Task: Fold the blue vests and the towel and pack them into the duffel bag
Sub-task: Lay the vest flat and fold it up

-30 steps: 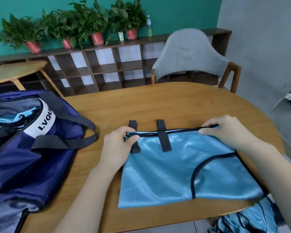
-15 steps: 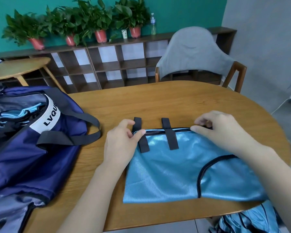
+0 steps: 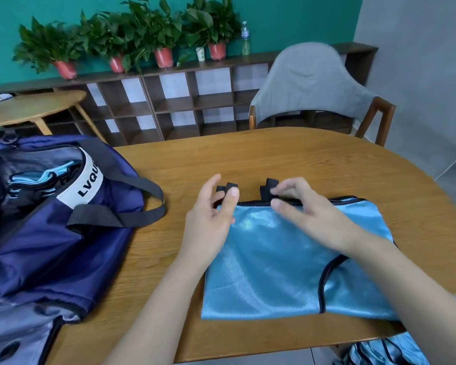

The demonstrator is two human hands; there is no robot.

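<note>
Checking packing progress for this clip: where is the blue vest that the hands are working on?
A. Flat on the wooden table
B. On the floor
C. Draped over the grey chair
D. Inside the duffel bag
A: the blue vest lies spread flat on the wooden table, right of the duffel bag.

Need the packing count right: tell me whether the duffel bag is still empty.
No: folded blue vests already lie inside the open duffel bag.
</note>
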